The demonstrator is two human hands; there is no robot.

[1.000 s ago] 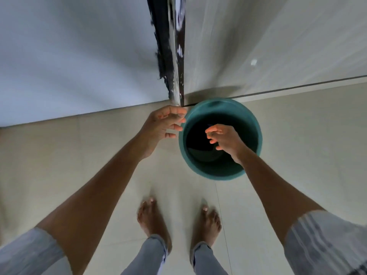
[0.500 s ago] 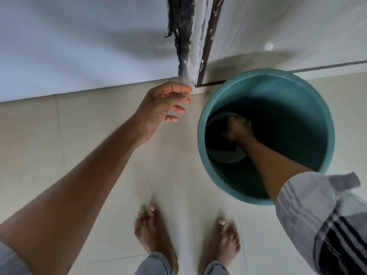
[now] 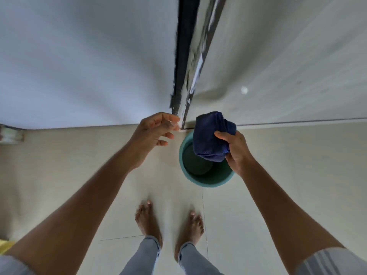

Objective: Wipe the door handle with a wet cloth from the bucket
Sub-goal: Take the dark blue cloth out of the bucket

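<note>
A teal bucket (image 3: 206,180) stands on the pale tiled floor at the foot of the door. Above its opening my right hand (image 3: 237,150) grips a bunched dark blue cloth (image 3: 211,136). To the left of the bucket my left hand (image 3: 154,133) hovers with fingers spread and curled, holding nothing, close to the bottom of the dark door frame edge (image 3: 185,62). The white door (image 3: 278,56) rises at the right of that edge. No door handle shows in this view.
A grey-white wall (image 3: 79,56) fills the left. My bare feet (image 3: 149,221) stand on the tiles just behind the bucket. A small chipped ledge (image 3: 12,133) sits at the far left by the wall base.
My right hand, which was down inside the bucket, has come up and out holding the dark blue cloth. The view has pulled back from the bucket. My left hand stays near the frame.
</note>
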